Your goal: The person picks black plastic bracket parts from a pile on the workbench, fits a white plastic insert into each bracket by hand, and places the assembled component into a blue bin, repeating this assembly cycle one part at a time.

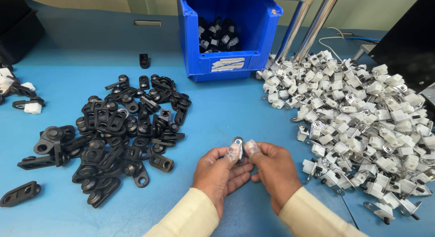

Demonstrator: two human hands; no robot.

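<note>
Cream sleeves (190, 216) lowest; small metal-eyed part (238, 144) pinched between left hand (220, 172) and right hand (273, 168), flanked by black pieces (120, 128) and white pieces (362, 123).

1. The small part (238, 144) is a metal tab with a rounded top and a round hole through it; a dark piece sits just behind it, mostly hidden.
2. It stands upright, hole end up, above the blue table, between the black pile and the white pile.
3. The left hand (220, 171) pinches its left side; a clear cot covers the fingertip.
4. The right hand (274, 169) pinches its right side, likewise with a clear cot on the fingertip.
</note>
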